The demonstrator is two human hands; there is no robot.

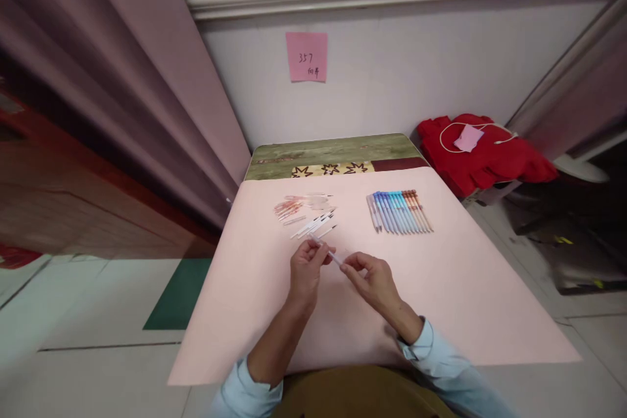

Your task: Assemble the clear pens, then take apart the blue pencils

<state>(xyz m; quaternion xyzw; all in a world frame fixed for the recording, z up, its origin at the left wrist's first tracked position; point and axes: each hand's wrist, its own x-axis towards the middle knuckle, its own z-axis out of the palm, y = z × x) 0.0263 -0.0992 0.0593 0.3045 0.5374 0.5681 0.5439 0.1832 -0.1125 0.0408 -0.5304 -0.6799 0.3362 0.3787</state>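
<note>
Both my hands meet over the middle of a pink table cover (455, 287). My left hand (306, 271) and my right hand (372, 277) each pinch one end of a thin clear pen barrel (332, 255) held between them. Just beyond my hands lies a loose pile of white pen refills (313, 225). Behind that pile are pale clear and reddish pen parts (298, 206). To the right, a neat row of several assembled pens (399, 211), blue through brown, lies side by side.
The table stands against a white wall with a pink sticky note (306, 57). A red cloth bundle (482, 153) with a white cable sits at the right. Purple curtains (122, 78) hang on the left. Tiled floor surrounds the table.
</note>
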